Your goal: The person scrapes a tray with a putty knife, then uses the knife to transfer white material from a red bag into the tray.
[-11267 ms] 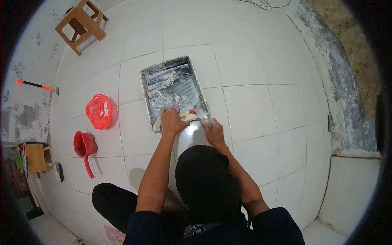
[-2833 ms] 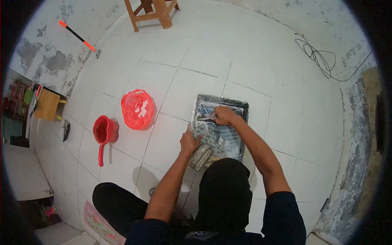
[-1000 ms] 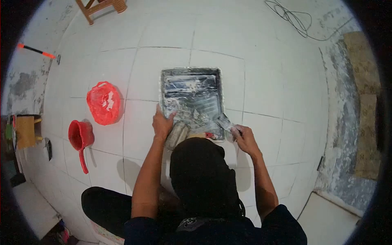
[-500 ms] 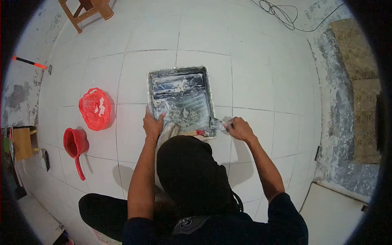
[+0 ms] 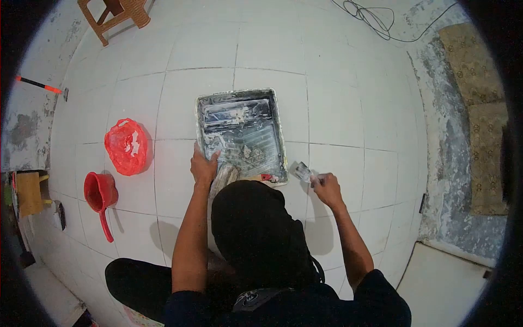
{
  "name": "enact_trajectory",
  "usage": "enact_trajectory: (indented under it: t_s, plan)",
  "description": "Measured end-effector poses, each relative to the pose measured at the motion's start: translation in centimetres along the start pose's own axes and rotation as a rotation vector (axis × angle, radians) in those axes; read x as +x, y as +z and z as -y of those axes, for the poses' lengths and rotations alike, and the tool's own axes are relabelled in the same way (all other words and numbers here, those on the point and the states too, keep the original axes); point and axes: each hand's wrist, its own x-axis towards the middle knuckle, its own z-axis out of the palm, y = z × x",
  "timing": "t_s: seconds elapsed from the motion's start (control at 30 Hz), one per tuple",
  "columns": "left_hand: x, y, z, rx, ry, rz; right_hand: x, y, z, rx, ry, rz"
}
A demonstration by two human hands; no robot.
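Note:
A dark paint tray (image 5: 239, 117) smeared with white lies on the tiled floor, with crumbly lumps in its lower part. My left hand (image 5: 204, 166) grips the tray's left rim near the lower corner. My right hand (image 5: 327, 189) is closed on the handle of a small scraper (image 5: 302, 171), whose whitish blade is just right of the tray, apart from it. A greyish roller or cloth (image 5: 224, 177) and a red-and-tan handle (image 5: 261, 177) lie at the tray's near edge, partly hidden by my head.
Left of the tray are a red plastic lid-like dish (image 5: 126, 147) and a red dipper (image 5: 100, 191). A brown chair (image 5: 122, 19) stands top left. A cable (image 5: 373, 19) is coiled top right. A patterned mat (image 5: 486, 158) lies far right.
My right hand has moved down and slightly right, taking the scraper off the tray's right rim. My left hand has stayed on the tray.

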Motion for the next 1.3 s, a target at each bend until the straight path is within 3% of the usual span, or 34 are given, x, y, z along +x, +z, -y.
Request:
enact_trajectory:
  t_s: [0.07,0.1,0.17,0.2,0.27,0.4,0.47,0.5,0.57,0.63,0.7,0.83,1.1,1.3]
  plan:
    - [0.4,1.1,1.4,0.016,0.040,-0.052,-1.1,-1.2,-1.0,0.643,0.126,0.183]
    - [0.4,1.6,2.0,0.034,0.081,-0.101,-1.6,-2.5,-0.3,0.640,0.130,0.180]
    - [0.3,1.5,1.9,0.039,0.087,-0.097,-2.8,-5.4,1.2,1.475,0.491,0.417]
    - [0.2,1.2,1.3,0.046,0.087,-0.102,-2.9,-5.1,0.7,1.476,0.493,0.406]
    - [0.0,0.5,0.2,0.031,0.050,-0.056,-2.8,-4.2,-0.4,2.052,0.374,0.686]
    - [0.0,0.8,0.8,0.033,0.012,-0.045,-1.8,-4.8,2.2,2.148,0.400,0.784]
    - [0.5,1.0,1.4,0.030,-0.006,-0.033,-0.8,-5.2,3.9,1.705,0.468,0.695]
    - [0.5,1.0,1.5,0.023,-0.015,-0.001,0.0,-4.8,5.1,1.695,0.452,0.723]
    - [-0.1,0.6,0.9,0.071,0.015,-0.067,1.0,-3.5,8.3,0.595,0.042,0.226]
    - [-0.1,0.1,0.4,0.031,-0.011,0.006,2.0,-3.5,11.5,0.517,-0.096,0.173]
    - [0.0,-0.1,0.4,0.028,-0.030,0.004,3.4,-2.2,13.9,0.513,-0.316,-0.086]
    - [0.4,0.5,1.2,0.000,-0.007,0.003,7.4,-0.5,18.4,0.465,-0.353,-0.109]
    - [0.2,-0.2,0.5,-0.016,-0.010,0.024,12.8,1.5,20.5,-0.045,-0.342,-0.006]
    - [0.8,0.2,1.2,-0.027,-0.086,0.112,14.1,1.8,21.8,-0.185,-0.414,0.014]
